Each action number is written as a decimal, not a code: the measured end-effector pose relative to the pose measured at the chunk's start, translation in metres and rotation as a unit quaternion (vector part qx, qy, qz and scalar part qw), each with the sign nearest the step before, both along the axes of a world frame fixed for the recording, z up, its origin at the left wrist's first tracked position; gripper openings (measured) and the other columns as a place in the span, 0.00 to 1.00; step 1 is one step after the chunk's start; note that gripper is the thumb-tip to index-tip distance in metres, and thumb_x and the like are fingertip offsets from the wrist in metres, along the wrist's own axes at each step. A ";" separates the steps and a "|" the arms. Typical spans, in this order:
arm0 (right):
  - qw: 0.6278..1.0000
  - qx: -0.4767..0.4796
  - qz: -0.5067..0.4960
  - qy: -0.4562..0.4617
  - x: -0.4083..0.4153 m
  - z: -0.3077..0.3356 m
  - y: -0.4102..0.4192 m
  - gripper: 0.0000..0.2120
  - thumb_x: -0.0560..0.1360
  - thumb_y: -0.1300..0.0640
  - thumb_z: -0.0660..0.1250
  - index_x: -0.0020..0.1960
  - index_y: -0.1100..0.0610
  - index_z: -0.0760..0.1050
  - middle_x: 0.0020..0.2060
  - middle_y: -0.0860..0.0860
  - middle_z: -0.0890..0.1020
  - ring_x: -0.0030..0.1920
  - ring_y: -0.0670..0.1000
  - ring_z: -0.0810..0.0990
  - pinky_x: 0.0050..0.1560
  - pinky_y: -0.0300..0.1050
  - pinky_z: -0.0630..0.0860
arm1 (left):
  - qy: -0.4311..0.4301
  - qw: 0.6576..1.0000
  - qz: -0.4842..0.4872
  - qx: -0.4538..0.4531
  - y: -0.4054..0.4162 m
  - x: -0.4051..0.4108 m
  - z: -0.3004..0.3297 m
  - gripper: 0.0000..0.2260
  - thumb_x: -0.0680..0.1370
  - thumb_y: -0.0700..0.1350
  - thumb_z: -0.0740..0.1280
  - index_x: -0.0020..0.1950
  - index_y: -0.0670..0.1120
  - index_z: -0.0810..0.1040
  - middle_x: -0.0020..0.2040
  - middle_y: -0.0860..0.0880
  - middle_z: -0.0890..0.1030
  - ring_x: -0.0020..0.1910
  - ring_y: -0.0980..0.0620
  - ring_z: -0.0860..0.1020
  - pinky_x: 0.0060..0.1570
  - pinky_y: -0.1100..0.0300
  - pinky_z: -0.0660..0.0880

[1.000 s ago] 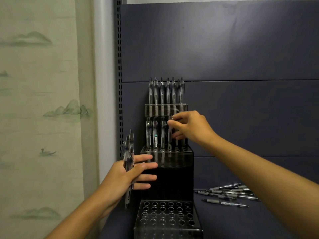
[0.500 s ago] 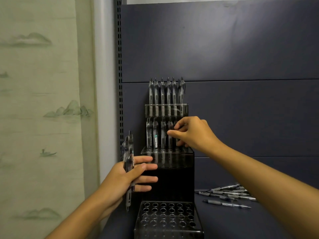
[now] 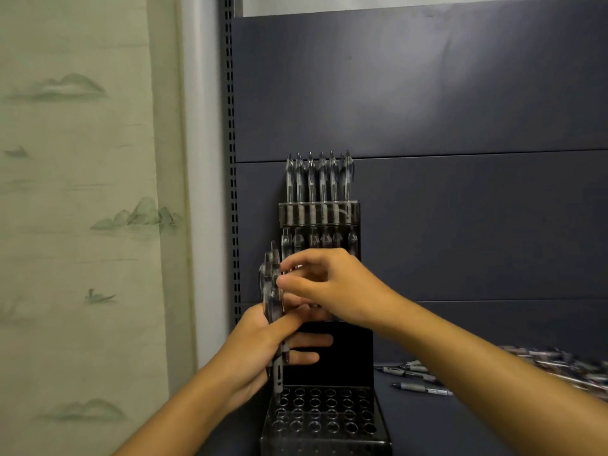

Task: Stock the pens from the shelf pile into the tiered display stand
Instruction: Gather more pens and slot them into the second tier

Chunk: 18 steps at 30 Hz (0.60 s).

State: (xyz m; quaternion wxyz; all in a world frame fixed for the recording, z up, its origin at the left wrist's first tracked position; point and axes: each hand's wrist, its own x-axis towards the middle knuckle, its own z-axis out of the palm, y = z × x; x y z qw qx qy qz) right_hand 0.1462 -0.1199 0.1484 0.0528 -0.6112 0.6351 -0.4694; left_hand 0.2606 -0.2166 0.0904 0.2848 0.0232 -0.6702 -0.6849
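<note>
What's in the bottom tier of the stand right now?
The bottom tier shows only empty holes. Its front-left corner is partly hidden by the pens in the left hand.

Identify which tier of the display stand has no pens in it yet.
The bottom tier, nearest the camera: its rows of round holes all show open. The top tier and middle tier behind it each hold upright pens.

display stand: glossy dark plastic | pens: clear shiny plastic | back panel: matt grey
</note>
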 end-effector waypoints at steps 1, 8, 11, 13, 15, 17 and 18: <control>1.000 0.005 0.009 -0.026 0.002 -0.001 0.001 0.14 0.77 0.48 0.70 0.61 0.50 0.79 0.48 0.46 0.85 0.47 0.42 0.84 0.40 0.36 0.80 | -0.002 1.000 -0.001 -0.001 0.001 0.000 0.001 0.14 0.73 0.46 0.67 0.58 0.44 0.80 0.53 0.42 0.86 0.49 0.40 0.85 0.37 0.59 0.83; 0.994 -0.011 0.035 -0.101 0.003 -0.004 0.000 0.07 0.78 0.53 0.69 0.53 0.55 0.82 0.40 0.48 0.85 0.41 0.44 0.83 0.41 0.39 0.81 | -0.021 0.999 -0.029 0.006 0.004 0.004 -0.004 0.14 0.75 0.45 0.66 0.60 0.45 0.79 0.55 0.42 0.85 0.48 0.42 0.85 0.39 0.57 0.83; 0.995 -0.047 0.013 -0.084 0.000 -0.001 0.001 0.07 0.79 0.53 0.68 0.49 0.56 0.83 0.41 0.50 0.86 0.39 0.45 0.83 0.38 0.38 0.78 | -0.032 0.999 -0.019 0.000 0.004 0.002 -0.009 0.16 0.74 0.45 0.67 0.62 0.44 0.78 0.54 0.43 0.85 0.50 0.42 0.85 0.41 0.56 0.83; 0.993 -0.092 -0.010 -0.070 -0.004 0.004 0.002 0.07 0.79 0.52 0.68 0.48 0.53 0.83 0.44 0.50 0.87 0.39 0.45 0.84 0.41 0.42 0.80 | -0.048 0.999 -0.013 0.003 0.002 0.001 -0.014 0.16 0.74 0.45 0.67 0.62 0.44 0.78 0.54 0.43 0.86 0.51 0.43 0.85 0.42 0.56 0.83; 0.986 -0.141 -0.021 -0.088 -0.009 0.015 0.004 0.04 0.78 0.52 0.69 0.49 0.49 0.82 0.44 0.50 0.87 0.38 0.45 0.84 0.41 0.42 0.81 | -0.060 0.998 -0.007 0.011 -0.001 0.002 -0.017 0.16 0.75 0.45 0.67 0.62 0.44 0.78 0.54 0.44 0.86 0.52 0.43 0.85 0.43 0.56 0.83; 0.977 -0.183 -0.030 -0.109 -0.018 0.028 0.007 0.05 0.77 0.54 0.70 0.52 0.50 0.82 0.43 0.51 0.87 0.38 0.47 0.84 0.39 0.43 0.82 | -0.059 0.998 0.004 0.023 -0.007 0.005 -0.018 0.16 0.75 0.45 0.67 0.61 0.44 0.79 0.54 0.44 0.86 0.51 0.43 0.85 0.43 0.55 0.83; 0.972 -0.198 -0.041 -0.115 -0.023 0.035 0.009 0.07 0.77 0.54 0.70 0.54 0.52 0.82 0.43 0.51 0.86 0.38 0.47 0.84 0.39 0.43 0.82 | -0.054 0.998 0.010 0.028 -0.010 0.007 -0.017 0.15 0.75 0.45 0.66 0.61 0.43 0.79 0.54 0.44 0.86 0.50 0.43 0.85 0.43 0.55 0.84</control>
